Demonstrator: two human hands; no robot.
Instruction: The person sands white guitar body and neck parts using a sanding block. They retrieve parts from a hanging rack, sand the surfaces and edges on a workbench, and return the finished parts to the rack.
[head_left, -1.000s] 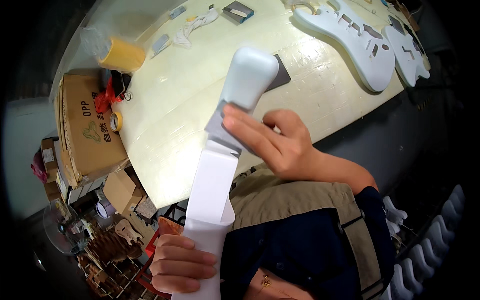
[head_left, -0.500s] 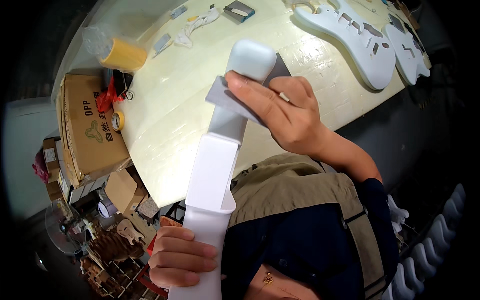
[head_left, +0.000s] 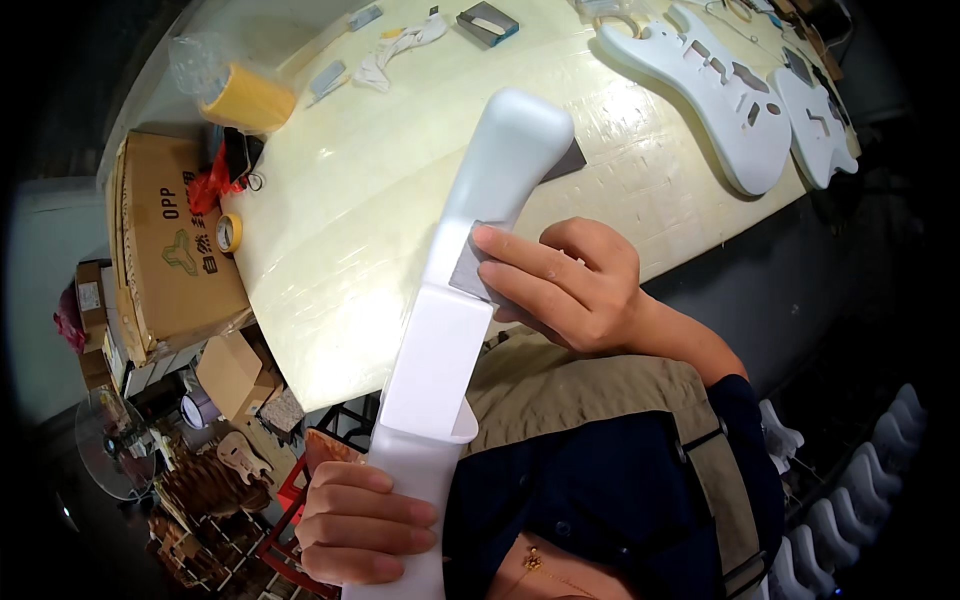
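A long white piece, which looks like a guitar body [head_left: 440, 355] seen edge-on, tilts up from the lower edge across the near side of the table. My left hand [head_left: 368, 522] is closed round its lower part, fingers wrapped over the left side. Higher up, my right hand [head_left: 575, 285] presses a grey sheet of sandpaper [head_left: 466, 268] against the narrow edge below the rounded end. Two fingers lie along the sheet; the others are curled. Part of the sandpaper is hidden under the fingers. Behind the rounded end a dark grey flat piece [head_left: 568, 162] shows on the table.
Two white guitar bodies [head_left: 745, 130] lie at the table's far right. A sanding block [head_left: 488, 22] and white cloth [head_left: 400, 50] lie at the far side. A cardboard box [head_left: 180, 240], yellow tape roll [head_left: 229, 232] and fan [head_left: 115, 445] are at the left.
My right hand has slid the sandpaper down along the white body's edge, toward me, uncovering the rounded end. The body's upper end has shifted slightly right; my left hand keeps its grip.
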